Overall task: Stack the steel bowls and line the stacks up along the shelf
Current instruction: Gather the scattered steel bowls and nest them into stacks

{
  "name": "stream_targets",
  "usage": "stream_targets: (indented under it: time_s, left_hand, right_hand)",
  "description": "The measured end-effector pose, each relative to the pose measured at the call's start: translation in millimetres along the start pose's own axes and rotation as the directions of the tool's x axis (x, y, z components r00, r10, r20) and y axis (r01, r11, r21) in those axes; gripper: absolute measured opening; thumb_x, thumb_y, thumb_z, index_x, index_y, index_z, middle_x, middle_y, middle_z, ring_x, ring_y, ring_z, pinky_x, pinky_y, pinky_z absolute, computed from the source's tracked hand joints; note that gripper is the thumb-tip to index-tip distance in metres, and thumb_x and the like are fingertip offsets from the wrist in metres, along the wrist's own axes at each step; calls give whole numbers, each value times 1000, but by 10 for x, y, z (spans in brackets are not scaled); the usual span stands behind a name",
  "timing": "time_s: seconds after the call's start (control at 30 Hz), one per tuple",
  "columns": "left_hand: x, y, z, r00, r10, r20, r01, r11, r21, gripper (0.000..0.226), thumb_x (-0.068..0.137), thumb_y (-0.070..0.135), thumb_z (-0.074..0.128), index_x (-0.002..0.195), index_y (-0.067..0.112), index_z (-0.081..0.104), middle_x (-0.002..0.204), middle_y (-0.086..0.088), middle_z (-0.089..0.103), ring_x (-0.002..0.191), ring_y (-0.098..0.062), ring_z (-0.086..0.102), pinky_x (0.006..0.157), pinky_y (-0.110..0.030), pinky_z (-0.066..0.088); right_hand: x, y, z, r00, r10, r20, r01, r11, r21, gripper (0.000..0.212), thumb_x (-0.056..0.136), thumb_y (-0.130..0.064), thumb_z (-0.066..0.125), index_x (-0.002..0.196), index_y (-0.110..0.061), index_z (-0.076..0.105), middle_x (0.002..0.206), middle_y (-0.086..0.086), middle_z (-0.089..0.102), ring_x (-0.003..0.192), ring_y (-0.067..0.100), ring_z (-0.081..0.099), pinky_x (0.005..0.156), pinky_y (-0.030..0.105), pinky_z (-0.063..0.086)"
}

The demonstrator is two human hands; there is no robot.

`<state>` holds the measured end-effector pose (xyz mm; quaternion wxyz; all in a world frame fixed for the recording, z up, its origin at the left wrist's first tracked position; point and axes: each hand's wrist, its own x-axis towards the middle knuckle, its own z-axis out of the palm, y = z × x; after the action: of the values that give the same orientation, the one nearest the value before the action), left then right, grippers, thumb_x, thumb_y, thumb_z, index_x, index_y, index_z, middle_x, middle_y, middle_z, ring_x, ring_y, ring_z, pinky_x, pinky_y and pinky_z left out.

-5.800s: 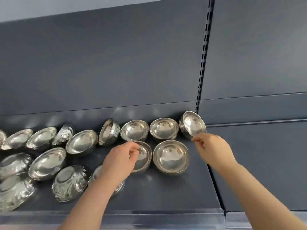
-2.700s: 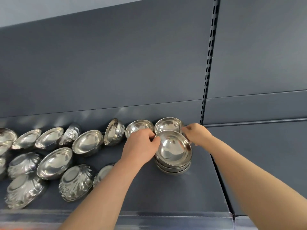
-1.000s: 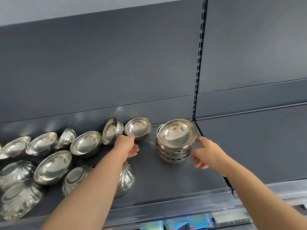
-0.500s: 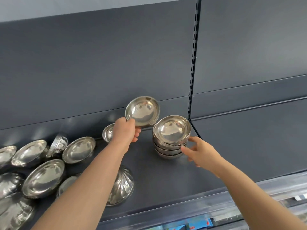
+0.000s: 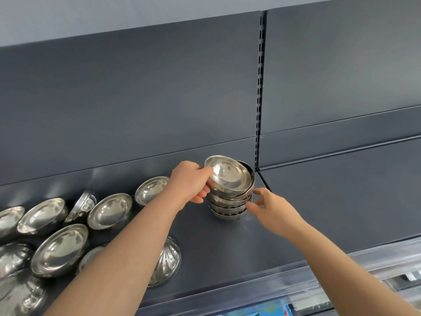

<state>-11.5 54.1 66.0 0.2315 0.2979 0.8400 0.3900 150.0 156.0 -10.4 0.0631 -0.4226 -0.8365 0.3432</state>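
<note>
Atop the stack of round steel bowls (image 5: 227,208), at the right end of the dark grey shelf (image 5: 227,252), my left hand (image 5: 189,181) grips a tilted shiny steel bowl (image 5: 227,174) by its rim. My right hand (image 5: 271,208), fingers loosely spread, touches the stack. I judge one stack nearly built; many loose bowls (image 5: 109,210) lie unstacked to the left, below a grey back panel (image 5: 136,99).

At the shelf's (image 5: 205,242) back right corner, the left hand (image 5: 190,182) tilts a steel bowl (image 5: 227,173) onto the stack (image 5: 230,201) (right hand (image 5: 271,208) steadying its side); loose bowls (image 5: 109,210) crowd the left end.
</note>
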Motion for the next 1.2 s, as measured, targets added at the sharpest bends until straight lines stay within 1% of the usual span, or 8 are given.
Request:
stream_targets:
  time_s: [0.27, 0.4, 0.63, 0.73, 0.93, 1.0, 1.1, 1.2]
  left_hand:
    - [19, -200, 14, 988, -137, -66, 122, 975, -187, 44, 99, 47, 37, 105, 11, 62, 90, -10, 67, 66, -20, 63, 46, -26, 50]
    - [27, -419, 163, 963, -243, 116, 268, 915, -302, 45, 104, 38, 33, 128, 7, 56, 118, -15, 64, 87, -30, 69, 55, -36, 59]
    - [119, -451, 440, 951, -249, 181, 304, 858, -414, 37, 103, 24, 42, 138, 16, 50, 134, -8, 56, 106, -31, 63, 82, -47, 59]
    - [190, -353, 556, 958, -240, 159, 286, 858, -428, 36, 103, 19, 40, 138, 18, 48, 126, -2, 55, 112, -29, 60, 92, -47, 54]
    - [316, -266, 686, 958, -267, 104, 284, 836, -470, 37, 102, 13, 38, 136, 18, 51, 122, -4, 57, 113, -29, 60, 91, -43, 53]
    - [305, -282, 688, 958, -270, 97, 284, 841, -461, 39, 102, 11, 38, 139, 16, 49, 119, -3, 55, 113, -29, 60, 91, -43, 53]
    - [242, -338, 653, 961, -266, 71, 272, 880, -389, 40, 101, 9, 43, 140, 13, 49, 123, -5, 57, 109, -24, 61, 86, -39, 55]
    - [145, -438, 559, 966, -257, 35, 255, 915, -313, 36, 97, 11, 51, 132, 13, 56, 121, -5, 63, 105, -20, 63, 81, -34, 57]
  right_hand:
    - [28, -2, 19, 1000, -19, 7, 19, 1000, 9, 55, 94, -48, 46, 142, -26, 34, 120, -11, 62, 101, 17, 60, 90, 38, 50]
    - [41, 21, 35, 1000, -28, 4, 28, 999, 26, 55, 94, -48, 47, 142, -26, 34, 116, -11, 63, 99, 17, 61, 87, 37, 51]
    - [180, 53, 18, 998, -56, -20, 57, 997, 54, 47, 95, -44, 46, 136, -22, 39, 109, 0, 67, 96, 21, 62, 85, 39, 52]
    - [321, 56, -10, 997, -59, -48, 63, 996, 70, 36, 95, -40, 45, 124, -19, 46, 103, 2, 65, 89, 22, 61, 79, 38, 51]
    - [508, 104, -57, 996, -82, -43, 86, 991, 106, 39, 95, -37, 48, 129, -18, 43, 123, 6, 58, 110, 27, 55, 80, 35, 43]
    - [514, 158, -72, 998, -61, -32, 63, 997, 40, 45, 95, -41, 48, 132, -17, 42, 125, 4, 58, 114, 27, 55, 84, 36, 44]
    - [480, 255, -71, 998, -44, -34, 33, 965, -258, 41, 95, -44, 46, 126, -17, 50, 117, -1, 63, 107, 25, 60, 77, 33, 43]
    - [389, 272, -3, 989, -136, 60, 149, 889, -433, 29, 94, -39, 44, 108, -22, 62, 105, -4, 67, 98, 24, 62, 70, 29, 44]
